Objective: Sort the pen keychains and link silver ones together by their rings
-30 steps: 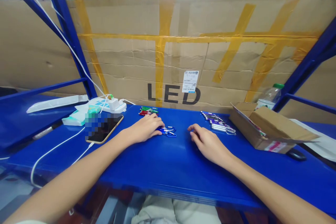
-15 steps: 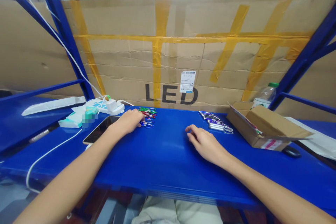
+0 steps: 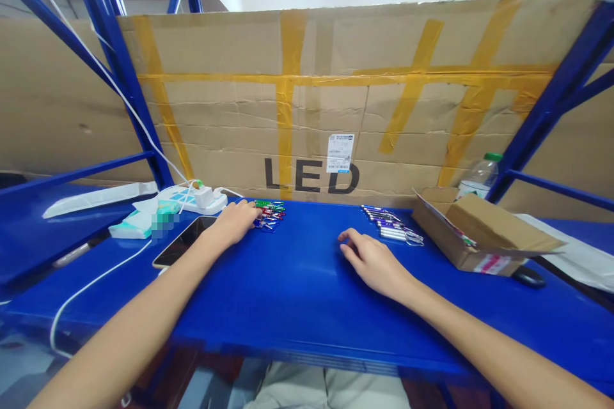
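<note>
Both bare forearms reach forward from the lower corners, the left one (image 3: 144, 316) and the right one (image 3: 472, 329) angling inward. The left grip (image 3: 236, 220), a bare hand, stretches farther forward, palm down, fingers bent, tips partly hidden. The right grip (image 3: 369, 259) lies lower, fingers loosely curled, thumb apart from the forefinger. The lap (image 3: 333, 388) shows below, between the arms.

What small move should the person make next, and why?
I'd suggest easing the left hand off the slim green, red and blue metallic pieces with wire-like clips. They already seem grouped by colour, lying side by side on the glossy blue table, while its fingers cover their left ends.
</note>
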Demonstrator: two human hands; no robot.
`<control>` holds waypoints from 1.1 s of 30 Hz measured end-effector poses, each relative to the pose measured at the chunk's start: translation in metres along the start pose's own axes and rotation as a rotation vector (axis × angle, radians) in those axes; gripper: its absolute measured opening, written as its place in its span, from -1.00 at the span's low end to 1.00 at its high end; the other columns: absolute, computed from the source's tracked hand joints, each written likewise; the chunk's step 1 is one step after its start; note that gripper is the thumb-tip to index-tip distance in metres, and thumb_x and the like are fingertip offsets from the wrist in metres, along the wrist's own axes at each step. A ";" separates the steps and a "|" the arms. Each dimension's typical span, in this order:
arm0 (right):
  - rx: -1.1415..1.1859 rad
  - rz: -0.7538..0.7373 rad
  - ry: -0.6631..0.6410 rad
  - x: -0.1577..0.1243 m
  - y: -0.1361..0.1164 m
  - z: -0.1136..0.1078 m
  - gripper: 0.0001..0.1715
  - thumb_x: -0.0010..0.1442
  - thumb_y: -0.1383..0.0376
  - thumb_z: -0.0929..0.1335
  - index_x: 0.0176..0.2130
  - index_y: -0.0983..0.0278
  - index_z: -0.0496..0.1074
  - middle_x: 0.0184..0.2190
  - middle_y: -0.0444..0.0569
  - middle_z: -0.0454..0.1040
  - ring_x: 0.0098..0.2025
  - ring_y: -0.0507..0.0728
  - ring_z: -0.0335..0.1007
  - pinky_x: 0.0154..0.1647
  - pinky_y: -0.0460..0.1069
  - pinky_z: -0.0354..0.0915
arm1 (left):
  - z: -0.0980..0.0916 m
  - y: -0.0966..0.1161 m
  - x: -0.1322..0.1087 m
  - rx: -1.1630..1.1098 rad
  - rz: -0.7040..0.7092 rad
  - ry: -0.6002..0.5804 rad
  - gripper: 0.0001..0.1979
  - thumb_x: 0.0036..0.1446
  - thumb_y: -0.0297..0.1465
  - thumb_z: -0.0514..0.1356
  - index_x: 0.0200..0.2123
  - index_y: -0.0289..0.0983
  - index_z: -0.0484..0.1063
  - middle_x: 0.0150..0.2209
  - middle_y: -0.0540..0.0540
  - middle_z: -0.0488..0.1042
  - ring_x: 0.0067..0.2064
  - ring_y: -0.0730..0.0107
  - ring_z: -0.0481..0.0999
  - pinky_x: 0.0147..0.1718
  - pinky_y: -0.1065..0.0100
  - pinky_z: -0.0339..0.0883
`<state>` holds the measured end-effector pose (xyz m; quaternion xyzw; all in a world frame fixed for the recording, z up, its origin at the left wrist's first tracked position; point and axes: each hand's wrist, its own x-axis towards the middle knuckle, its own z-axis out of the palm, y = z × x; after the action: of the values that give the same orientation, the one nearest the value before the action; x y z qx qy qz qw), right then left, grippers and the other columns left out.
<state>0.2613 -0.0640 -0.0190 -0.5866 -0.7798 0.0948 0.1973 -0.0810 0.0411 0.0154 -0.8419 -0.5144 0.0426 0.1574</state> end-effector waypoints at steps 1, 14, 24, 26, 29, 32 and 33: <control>-0.001 0.001 0.000 0.000 0.000 0.000 -0.70 0.53 0.21 0.19 0.10 0.21 0.41 0.00 0.10 0.63 0.05 0.30 0.54 0.09 0.15 0.33 | 0.001 0.000 0.001 0.003 0.001 0.004 -0.69 0.32 -0.51 0.27 0.10 -0.24 0.60 0.08 -0.31 0.57 0.13 -0.11 0.57 -0.02 0.12 0.45; 0.031 0.028 0.033 0.005 0.005 -0.005 -0.71 0.52 0.21 0.22 0.09 0.23 0.42 -0.09 0.08 0.64 0.00 0.29 0.55 0.01 0.11 0.32 | 0.016 -0.001 0.007 -0.017 0.022 0.083 -0.71 0.44 -0.40 0.20 0.16 -0.26 0.55 0.09 -0.34 0.55 0.14 -0.13 0.54 0.00 0.08 0.43; 0.000 0.076 0.087 0.015 0.017 -0.007 -0.73 0.51 0.26 0.25 0.08 0.27 0.45 -0.13 0.06 0.65 -0.11 0.22 0.59 -0.09 0.03 0.31 | 0.020 -0.001 0.009 -0.041 0.021 0.125 -0.73 0.43 -0.37 0.21 0.13 -0.25 0.57 0.09 -0.35 0.54 0.14 -0.12 0.53 -0.01 0.11 0.43; -0.004 0.094 0.103 0.019 0.021 -0.007 -0.73 0.51 0.27 0.25 0.07 0.28 0.46 -0.16 0.05 0.65 -0.13 0.21 0.60 -0.11 0.02 0.31 | 0.020 -0.002 0.010 -0.037 0.021 0.125 -0.73 0.43 -0.37 0.22 0.12 -0.24 0.57 0.09 -0.34 0.54 0.14 -0.10 0.53 -0.02 0.13 0.42; -0.025 0.112 0.127 0.026 0.029 -0.009 -0.74 0.51 0.30 0.24 0.07 0.28 0.45 -0.13 0.03 0.65 -0.10 0.18 0.59 -0.09 -0.01 0.32 | 0.020 -0.001 0.010 -0.034 0.021 0.133 -0.73 0.44 -0.35 0.21 0.12 -0.26 0.57 0.08 -0.35 0.54 0.12 -0.10 0.54 -0.04 0.13 0.42; -0.086 0.136 0.162 0.031 0.039 -0.016 -0.73 0.52 0.34 0.20 0.08 0.26 0.42 -0.03 0.05 0.63 0.03 0.17 0.53 0.04 -0.01 0.31 | 0.018 0.001 0.010 -0.042 0.029 0.152 -0.68 0.47 -0.29 0.19 0.16 -0.26 0.55 0.09 -0.35 0.54 0.11 -0.12 0.53 -0.03 0.11 0.42; -0.120 0.152 0.175 0.032 0.043 -0.019 -0.71 0.52 0.37 0.18 0.07 0.26 0.42 0.02 0.07 0.61 0.08 0.18 0.50 0.10 0.01 0.30 | 0.016 0.002 0.010 -0.044 0.033 0.159 -0.65 0.48 -0.25 0.17 0.19 -0.27 0.54 0.09 -0.35 0.53 0.12 -0.12 0.52 -0.02 0.09 0.42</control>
<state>0.2996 -0.0226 -0.0116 -0.6609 -0.7169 0.0112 0.2217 -0.0788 0.0523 0.0005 -0.8543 -0.4871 -0.0332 0.1783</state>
